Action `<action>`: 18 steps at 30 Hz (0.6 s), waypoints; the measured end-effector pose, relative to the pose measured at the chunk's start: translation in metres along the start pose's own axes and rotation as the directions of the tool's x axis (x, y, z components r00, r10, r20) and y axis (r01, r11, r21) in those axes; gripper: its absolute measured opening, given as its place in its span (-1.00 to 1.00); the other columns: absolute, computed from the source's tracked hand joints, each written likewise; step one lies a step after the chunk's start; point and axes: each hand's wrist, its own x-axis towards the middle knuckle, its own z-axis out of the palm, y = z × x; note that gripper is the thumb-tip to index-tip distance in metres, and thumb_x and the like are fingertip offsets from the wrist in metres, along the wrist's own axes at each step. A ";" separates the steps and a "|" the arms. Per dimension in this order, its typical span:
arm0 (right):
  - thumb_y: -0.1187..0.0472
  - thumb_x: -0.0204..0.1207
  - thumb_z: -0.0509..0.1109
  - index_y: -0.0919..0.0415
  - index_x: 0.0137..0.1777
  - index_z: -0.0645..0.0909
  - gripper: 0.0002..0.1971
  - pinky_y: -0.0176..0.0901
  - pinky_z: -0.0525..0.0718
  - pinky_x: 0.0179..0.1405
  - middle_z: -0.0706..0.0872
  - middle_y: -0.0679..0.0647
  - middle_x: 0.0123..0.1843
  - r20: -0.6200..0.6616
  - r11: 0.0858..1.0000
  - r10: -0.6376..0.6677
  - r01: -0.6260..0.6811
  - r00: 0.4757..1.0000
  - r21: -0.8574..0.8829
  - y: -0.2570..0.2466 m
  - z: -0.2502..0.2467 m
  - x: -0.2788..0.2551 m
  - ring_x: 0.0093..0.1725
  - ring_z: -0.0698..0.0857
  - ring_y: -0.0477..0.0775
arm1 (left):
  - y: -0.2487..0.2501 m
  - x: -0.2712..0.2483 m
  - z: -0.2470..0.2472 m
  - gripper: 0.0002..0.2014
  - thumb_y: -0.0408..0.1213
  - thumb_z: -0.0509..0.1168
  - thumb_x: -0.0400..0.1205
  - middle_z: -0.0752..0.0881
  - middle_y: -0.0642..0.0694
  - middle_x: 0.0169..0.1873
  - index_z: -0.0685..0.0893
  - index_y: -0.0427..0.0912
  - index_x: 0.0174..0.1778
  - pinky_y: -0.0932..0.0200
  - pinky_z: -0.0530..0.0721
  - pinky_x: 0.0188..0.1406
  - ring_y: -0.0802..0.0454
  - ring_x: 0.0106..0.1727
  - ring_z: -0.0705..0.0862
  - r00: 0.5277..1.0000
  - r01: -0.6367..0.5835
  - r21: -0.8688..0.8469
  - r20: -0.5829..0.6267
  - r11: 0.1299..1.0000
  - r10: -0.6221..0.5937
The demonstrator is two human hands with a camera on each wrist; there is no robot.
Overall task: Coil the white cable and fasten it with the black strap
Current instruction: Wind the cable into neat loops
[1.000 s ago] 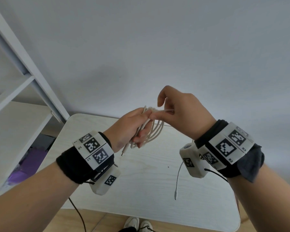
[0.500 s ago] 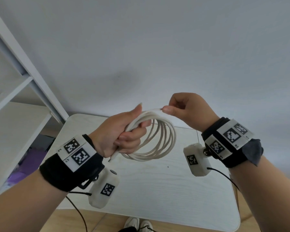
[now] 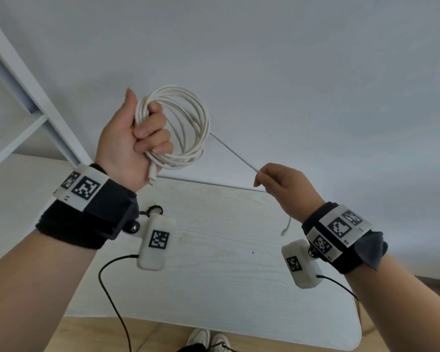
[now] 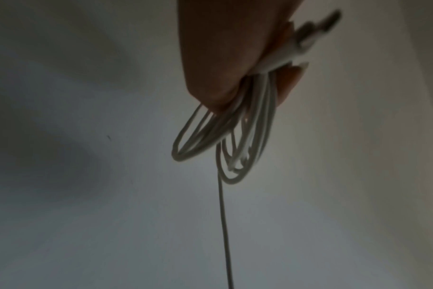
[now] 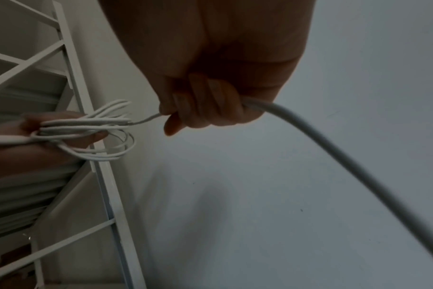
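Observation:
My left hand (image 3: 135,138) is raised above the table and grips a bundle of several loops of the white cable (image 3: 188,123), with one plug (image 3: 151,174) sticking out below the fist. From the coil (image 4: 223,136) a straight run of cable (image 3: 231,151) stretches down to my right hand (image 3: 277,179), which pinches it in curled fingers (image 5: 185,109). The free tail (image 3: 286,226) hangs below the right wrist. A small black strap (image 3: 154,209) lies on the table, partly hidden behind the left wrist camera.
The white wooden table (image 3: 226,262) lies below both hands, against a plain grey wall. A white metal shelf frame (image 3: 23,80) stands at the left. Black camera leads hang from the wrists, and shoes (image 3: 208,339) show beyond the table's near edge.
My left hand has lifted the coil up and turned it upright. My right hand has slid down and to the right along the cable, drawing a straight length taut.

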 end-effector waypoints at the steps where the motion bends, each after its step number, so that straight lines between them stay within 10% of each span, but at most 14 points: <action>1: 0.12 0.58 0.23 0.00 -0.29 0.58 -0.78 -0.32 0.37 -0.49 0.42 -0.05 -0.52 -0.002 1.000 0.006 -0.006 1.000 -0.014 0.000 0.001 -0.001 -0.49 0.38 -0.05 | 0.001 0.002 -0.001 -0.55 0.14 -0.14 0.69 0.35 0.07 -0.74 0.44 -0.07 -0.29 0.41 0.35 -0.71 0.19 -0.78 0.27 0.999 -0.020 -0.001 -0.028 1.000 0.020; 18: 0.03 0.61 0.18 0.05 -0.08 0.64 -0.77 -0.17 0.46 -0.38 0.43 -0.15 -0.56 0.201 0.938 -0.140 0.195 0.970 -0.286 -0.040 0.002 -0.018 -0.50 0.44 -0.13 | -0.037 0.008 0.014 -0.72 -0.16 0.03 0.75 0.46 0.04 -0.54 0.36 -0.16 -0.27 0.17 0.65 -0.41 0.09 -0.59 0.43 0.983 -0.026 0.382 -0.156 0.924 0.093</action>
